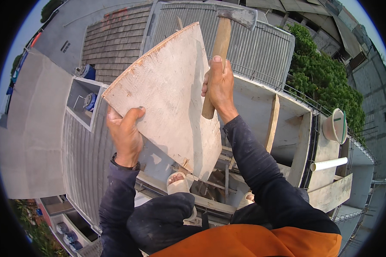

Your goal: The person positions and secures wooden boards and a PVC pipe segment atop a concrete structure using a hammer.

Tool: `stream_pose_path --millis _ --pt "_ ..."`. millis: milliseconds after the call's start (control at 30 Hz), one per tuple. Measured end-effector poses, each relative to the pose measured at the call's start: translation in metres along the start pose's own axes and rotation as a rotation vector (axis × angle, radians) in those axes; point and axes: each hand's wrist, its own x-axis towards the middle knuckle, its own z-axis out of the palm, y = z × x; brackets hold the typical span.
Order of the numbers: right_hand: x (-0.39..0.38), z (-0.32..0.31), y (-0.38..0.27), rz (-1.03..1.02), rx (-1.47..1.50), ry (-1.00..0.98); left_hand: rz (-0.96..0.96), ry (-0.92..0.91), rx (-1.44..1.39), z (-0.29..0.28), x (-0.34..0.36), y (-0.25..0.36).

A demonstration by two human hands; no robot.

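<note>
My left hand (126, 132) grips a pale, weathered plywood board (167, 90) by its lower left edge, the thumb on its face. The board is tilted up in front of me, its edges rough and splintered, and a grey stripe runs down its right part. In my right hand (220, 85) is a hatchet (223, 43), held round its wooden handle with the fingers closed. Its worn metal head points upward, the flared blade to the right. The handle's lower end overlaps the board's right side; whether they touch, I cannot tell.
Below me, my sandalled foot (177, 183) rests amid timber framing with open gaps. To the right stand a white bucket (334, 126), a white pipe (329, 164) and a loose plank (330, 192). An upright timber (272, 124) rises nearby. Corrugated roofs (253, 47) lie beyond.
</note>
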Motion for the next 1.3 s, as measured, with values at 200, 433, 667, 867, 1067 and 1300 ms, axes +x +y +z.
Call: stream_pose_path --millis 200,433,667,867,1067,1300 --pt "-0.001 0.016 0.015 -0.027 0.147 0.115 0.014 0.022 0.009 -0.003 -0.004 -0.009" --pt "0.01 0.011 0.016 0.113 -0.042 -0.047 -0.014 0.089 0.0 -0.016 0.005 -0.014" --pt "-0.003 0.029 0.026 0.007 0.109 0.085 -0.007 0.137 -0.024 -0.016 0.009 -0.015" --pt "0.024 0.031 0.022 0.112 -0.082 -0.043 0.016 0.045 0.02 -0.016 0.011 -0.011" --pt "0.005 0.034 0.029 -0.006 0.129 0.096 0.029 0.02 0.022 -0.011 0.005 -0.016" --pt "0.012 0.023 0.028 0.054 -0.023 0.006 -0.022 0.087 -0.028 -0.027 0.014 -0.022"
